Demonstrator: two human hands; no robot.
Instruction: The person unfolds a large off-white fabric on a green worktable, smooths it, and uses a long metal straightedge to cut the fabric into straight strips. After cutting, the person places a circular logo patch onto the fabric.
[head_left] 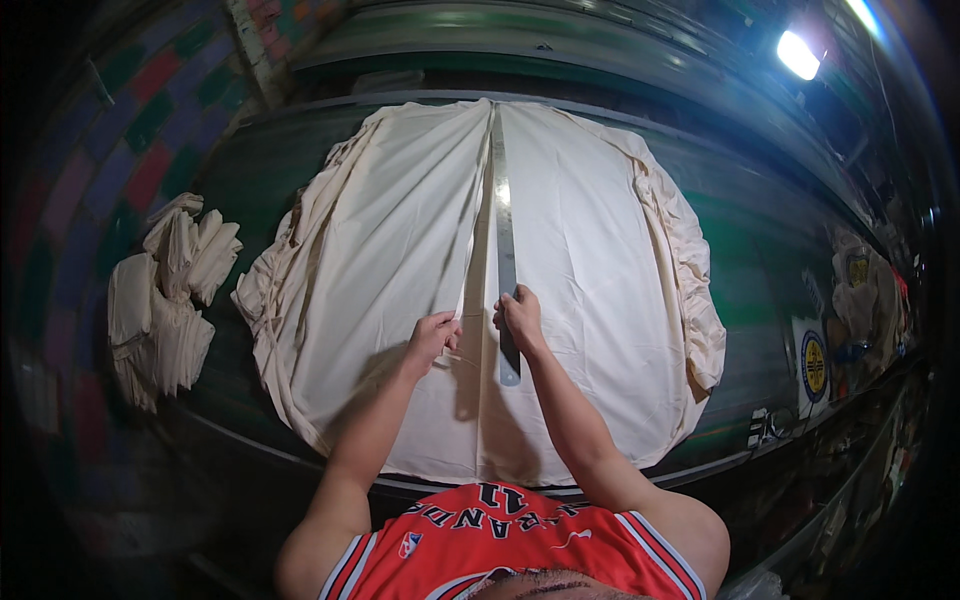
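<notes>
The fingers of your left hand (pixel 430 338) are curling narrowly, pinching the slanting edge of the cream cloth (pixel 590 250) left of its middle. The fingers of your right hand (pixel 522 318) are bending over the near half of the long metal ruler (pixel 504 225); I cannot tell whether they are gripping it or only resting on it. The ruler is lying along the cloth's middle, pointing from near to far, and a narrow gap is opening toward you just left of it. The cloth is spreading in front of you, bunching at its left and right sides, on the green table (pixel 750 270). Folded cream pieces (pixel 165 300) are sitting at the far left, and a lamp (pixel 798 55) is glowing at the far right.
</notes>
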